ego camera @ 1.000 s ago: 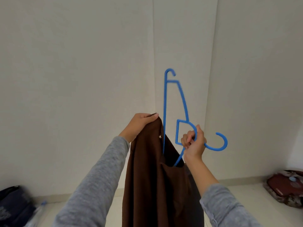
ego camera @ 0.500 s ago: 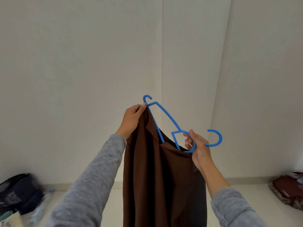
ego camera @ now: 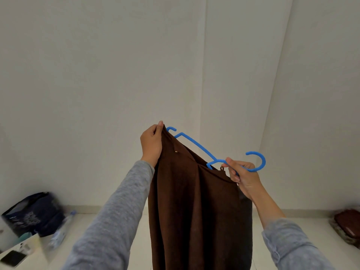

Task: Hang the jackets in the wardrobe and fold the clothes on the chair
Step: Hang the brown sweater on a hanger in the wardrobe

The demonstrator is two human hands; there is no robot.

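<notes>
A dark brown fabric jacket [ego camera: 194, 201] is held up, draped from the centre down to 6 o'clock. Its top corner is pinched by the left hand [ego camera: 152, 142], beside the tip of a blue plastic hanger [ego camera: 196, 145] tucked partly inside. The hanger's neck, below the hook, is gripped by the right hand [ego camera: 244, 177] toward 4 o'clock. A dark blue bag [ego camera: 33, 213] is seen on the floor [ego camera: 315, 225] at 8 o'clock.

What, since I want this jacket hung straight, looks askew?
The blue hanger sits tilted in the brown jacket: one end pokes out beside the left hand, and its hook points sideways from the right hand.
</notes>
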